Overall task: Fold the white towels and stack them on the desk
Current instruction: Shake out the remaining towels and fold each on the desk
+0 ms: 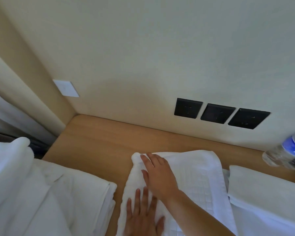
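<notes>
Wooden desk (99, 142) in a cream-walled corner, so not much room is left. Both hands are laid flat with fingers straight, nothing grasped: right hand (157, 176) is pressed on the towel (199, 181) by its far left corner, left hand (141, 217) on the near left edge. The towel's long axis is run from near to far, its bulk to the right. More towels are piled at left (49, 193) and right (262, 188).

A white waffle-checked cotton towel (199, 181) lies on a light tan woodgrain desk (99, 142); three square matte black wall sockets (218, 113); a blue-labelled clear plastic bottle (289, 150).
</notes>
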{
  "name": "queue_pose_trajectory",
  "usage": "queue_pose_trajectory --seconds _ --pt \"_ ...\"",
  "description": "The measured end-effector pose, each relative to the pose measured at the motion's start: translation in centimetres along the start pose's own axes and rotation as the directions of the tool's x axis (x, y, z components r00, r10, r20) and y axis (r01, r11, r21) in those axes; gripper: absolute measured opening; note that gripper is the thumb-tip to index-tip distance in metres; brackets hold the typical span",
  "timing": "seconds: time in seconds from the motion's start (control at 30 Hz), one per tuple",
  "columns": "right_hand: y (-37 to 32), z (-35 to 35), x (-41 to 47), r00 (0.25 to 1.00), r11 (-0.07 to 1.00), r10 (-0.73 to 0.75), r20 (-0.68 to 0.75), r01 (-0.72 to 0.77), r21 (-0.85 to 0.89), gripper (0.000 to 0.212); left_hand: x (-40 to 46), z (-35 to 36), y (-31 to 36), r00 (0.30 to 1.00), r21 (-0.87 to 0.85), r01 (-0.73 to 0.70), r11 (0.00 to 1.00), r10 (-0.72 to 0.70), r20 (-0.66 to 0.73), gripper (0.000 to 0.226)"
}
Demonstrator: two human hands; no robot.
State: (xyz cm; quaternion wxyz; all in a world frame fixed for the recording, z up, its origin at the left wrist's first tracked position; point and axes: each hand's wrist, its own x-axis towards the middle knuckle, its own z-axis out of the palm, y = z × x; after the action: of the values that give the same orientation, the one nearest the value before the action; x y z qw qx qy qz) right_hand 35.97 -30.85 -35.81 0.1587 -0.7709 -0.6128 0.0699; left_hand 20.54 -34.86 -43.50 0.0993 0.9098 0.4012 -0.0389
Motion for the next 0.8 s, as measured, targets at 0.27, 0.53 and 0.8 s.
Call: queue_pose_trajectory --seconds 0.27,0.53,0.8 --pt "-1.1 2.4 8.0 0.941 0.961 -0.149 0.305 0.211 -0.181 0.048 0.3 0.9 -0.4 0.998 -0.029 -0.015 0.999 0.013 -0.058 0.079" --pt "-1.0 1.1 10.2 0.891 0.95 -0.194 0.41 0.275 -0.147 0.022 0.3 0.4 -0.3 0.999 -0.032 -0.001 0.999 0.0 -0.04 0.082" --pt "-2.1 1.5 11.9 0.792 0.848 -0.261 0.552 0.462 -0.262 0.02 0.4 0.5 -0.4 0.999 0.035 -0.042 0.998 0.042 0.018 0.075"
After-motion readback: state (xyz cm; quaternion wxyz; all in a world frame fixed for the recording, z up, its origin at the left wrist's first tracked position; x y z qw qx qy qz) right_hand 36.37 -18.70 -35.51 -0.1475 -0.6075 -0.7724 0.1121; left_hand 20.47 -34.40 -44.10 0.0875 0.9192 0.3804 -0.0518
